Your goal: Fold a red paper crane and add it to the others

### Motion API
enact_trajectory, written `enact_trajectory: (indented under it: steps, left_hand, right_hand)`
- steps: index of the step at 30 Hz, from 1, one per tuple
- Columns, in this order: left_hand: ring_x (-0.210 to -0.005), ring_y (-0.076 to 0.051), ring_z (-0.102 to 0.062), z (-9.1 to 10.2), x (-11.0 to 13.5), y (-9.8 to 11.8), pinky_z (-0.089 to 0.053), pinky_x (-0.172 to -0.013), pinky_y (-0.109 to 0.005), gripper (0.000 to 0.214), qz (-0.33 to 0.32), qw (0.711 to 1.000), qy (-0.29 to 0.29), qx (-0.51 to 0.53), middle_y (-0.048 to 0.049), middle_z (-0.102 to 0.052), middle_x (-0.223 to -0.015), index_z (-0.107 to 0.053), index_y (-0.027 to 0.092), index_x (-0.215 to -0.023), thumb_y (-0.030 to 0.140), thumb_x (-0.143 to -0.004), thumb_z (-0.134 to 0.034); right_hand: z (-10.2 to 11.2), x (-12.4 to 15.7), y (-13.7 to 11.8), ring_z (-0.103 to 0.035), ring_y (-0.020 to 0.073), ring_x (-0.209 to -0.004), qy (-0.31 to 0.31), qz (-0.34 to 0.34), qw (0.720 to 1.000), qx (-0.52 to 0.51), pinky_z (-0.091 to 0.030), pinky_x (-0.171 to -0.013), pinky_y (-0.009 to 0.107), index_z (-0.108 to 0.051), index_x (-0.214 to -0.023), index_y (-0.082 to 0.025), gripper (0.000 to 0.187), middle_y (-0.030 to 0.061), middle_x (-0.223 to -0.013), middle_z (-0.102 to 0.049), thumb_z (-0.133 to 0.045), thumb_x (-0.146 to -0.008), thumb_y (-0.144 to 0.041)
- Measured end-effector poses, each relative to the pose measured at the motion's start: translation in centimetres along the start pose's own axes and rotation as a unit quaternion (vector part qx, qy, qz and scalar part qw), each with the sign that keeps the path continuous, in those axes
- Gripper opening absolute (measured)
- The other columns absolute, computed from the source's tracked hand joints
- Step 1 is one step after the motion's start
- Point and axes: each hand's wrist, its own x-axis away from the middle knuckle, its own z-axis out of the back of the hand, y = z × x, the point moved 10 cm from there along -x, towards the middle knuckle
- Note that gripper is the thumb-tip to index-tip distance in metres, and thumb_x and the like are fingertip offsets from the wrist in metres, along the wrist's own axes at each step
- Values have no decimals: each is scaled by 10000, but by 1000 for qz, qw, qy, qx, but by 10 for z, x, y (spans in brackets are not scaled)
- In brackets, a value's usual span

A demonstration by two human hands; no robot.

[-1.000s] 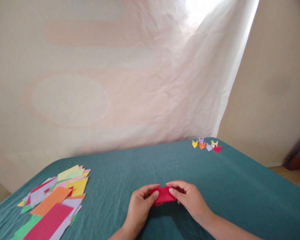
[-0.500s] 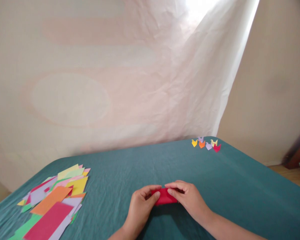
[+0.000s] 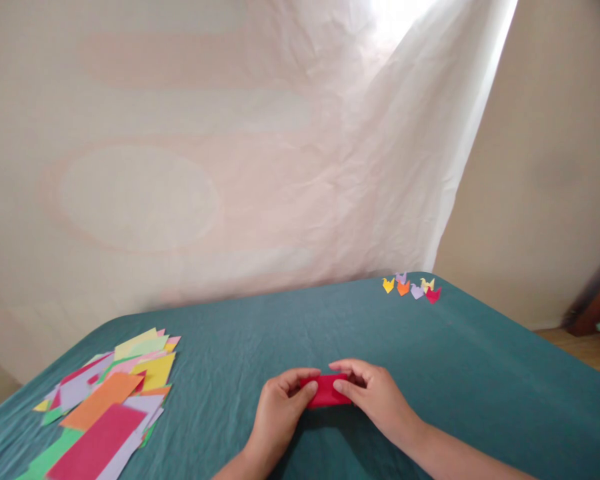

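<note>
Between my two hands is a small folded piece of red paper, held at the near middle of the table. My left hand pinches its left end, thumb in front and fingers along the top edge. At the right end, my right hand grips it with the thumb pressed on the front face and the fingers curled behind. The fingertips behind the paper are partly hidden.
A spread of loose coloured paper sheets lies at the left of the green-covered table. Several small folded paper birds stand at the far right corner. A pale sheet hangs behind the table.
Both hands and the red paper have shifted very slightly left. The left thumb has slid a little outward, so more of the paper's face shows. Both hands keep their hold.
</note>
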Motion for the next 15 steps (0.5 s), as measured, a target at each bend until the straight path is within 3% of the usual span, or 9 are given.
enact_trajectory:
  steps: [8,15]
  left_hand:
    - [-733,-179,-658,1,2,1,-477,-678,-246,256,-10,1000,2,-10,-69,-744,-873,-716,148,-972,291,-770,-648]
    - [-774,-187,-669,1,2,3,-486,-703,-243,244,-17,1000,1,-26,-60,-746,-888,-716,165,-976,290,-785,-632]
  right_hand:
    - [-4,-1,2,-522,107,-545,-26,-56,997,-52,-382,-508,198,-652,-784,-145,158,-7,-642,-619,-637,-775,-303]
    - [-4,-1,7,-459,85,-485,-23,-80,996,-41,-352,-475,193,-652,-760,-141,174,-19,-600,-586,-625,-777,-312]
